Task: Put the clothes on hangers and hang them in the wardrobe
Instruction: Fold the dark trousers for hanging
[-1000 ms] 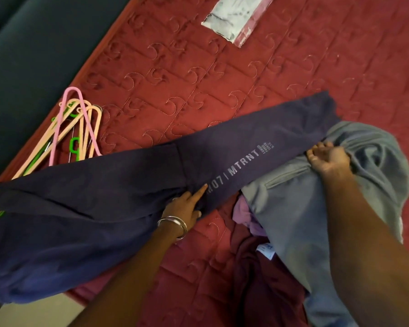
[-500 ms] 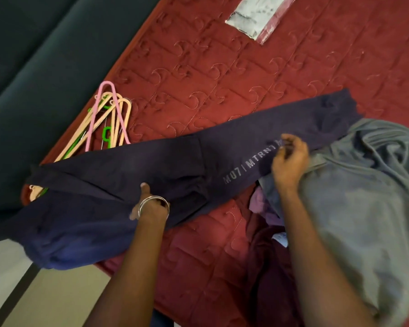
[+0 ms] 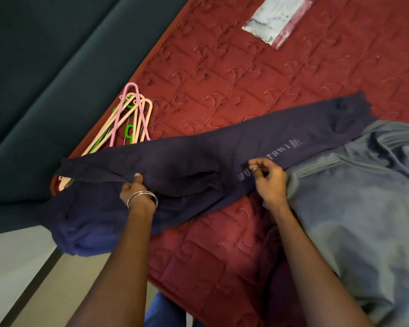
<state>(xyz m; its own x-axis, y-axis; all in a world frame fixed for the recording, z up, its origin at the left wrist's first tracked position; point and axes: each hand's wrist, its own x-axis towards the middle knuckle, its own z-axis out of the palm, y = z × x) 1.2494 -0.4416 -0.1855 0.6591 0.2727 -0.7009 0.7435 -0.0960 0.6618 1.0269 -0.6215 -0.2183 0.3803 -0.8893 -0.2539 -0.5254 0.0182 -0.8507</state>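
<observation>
**Navy trousers stretched across the bed, both hands on the cloth**

Hard to read in full: grey lettering on the long dark navy cotton trousers (image 3: 198,166), partly covered by the right hand (image 3: 268,182). Cut off at the right border: the crumpled grey-blue garment (image 3: 364,208). Half buried under the navy cloth, beyond the left fingers: the bundle of pink, peach and green plastic hangers (image 3: 130,119), only the hooked ends and upper bars showing. Barely made out between the forearms: a dark maroon garment (image 3: 276,279), nearly the colour of the red quilted bedspread (image 3: 222,74).

Left hand (image 3: 137,192), bangles at the wrist, curled into the trousers near the waist end, thumb on top, pinching a fold. Right fingers (image 3: 257,166) bent and pinching the navy cloth at the printed lettering, just beside the grey-blue garment. Trousers lying flat between the two grips, waist end drooping off the bed edge past the left fingers.

Far beyond the right fingers, well apart: a flat clear plastic packet with grey-white contents (image 3: 276,17). Past the left fingers, off the bed: a dark teal upholstered surface (image 3: 45,79).

Against half a second ago: right hand shifted along the leg toward the left hand, now covering the middle of the print; left hand still at the same fold.
</observation>
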